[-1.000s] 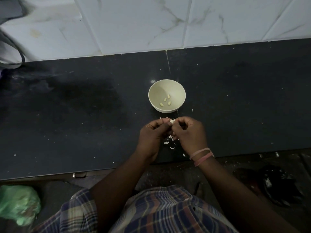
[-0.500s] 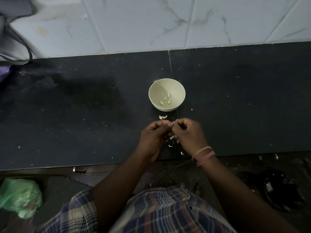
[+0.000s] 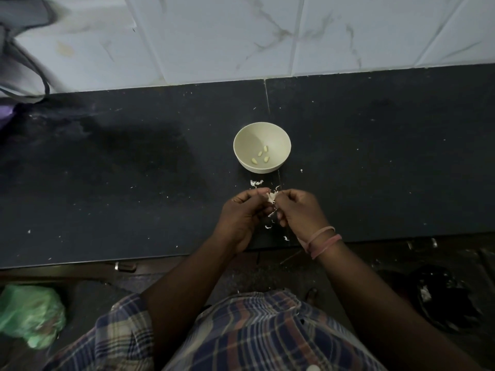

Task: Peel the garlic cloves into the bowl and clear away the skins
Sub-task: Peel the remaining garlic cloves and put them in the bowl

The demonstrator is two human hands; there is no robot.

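Hands meet over the dark counter (image 3: 375, 156) just before the bowl (image 3: 281, 135): left hand (image 3: 241, 218) and right hand (image 3: 300, 210), fingers curled, pinch one garlic clove (image 3: 271, 196) between them.

a home kitchen, probably: a dark stone counter (image 3: 134, 183) runs along a wall of white marbled tiles (image 3: 214, 36), with a small bowl (image 3: 242, 140) of peeled garlic cloves (image 3: 259, 156) on it.

Pale papery-skinned garlic clove (image 3: 271, 197) pinched between both grips; small cream round bowl (image 3: 278, 135) beyond, upright, four peeled cloves (image 3: 260, 156) inside; white skin flakes (image 3: 271, 220) beneath grips.
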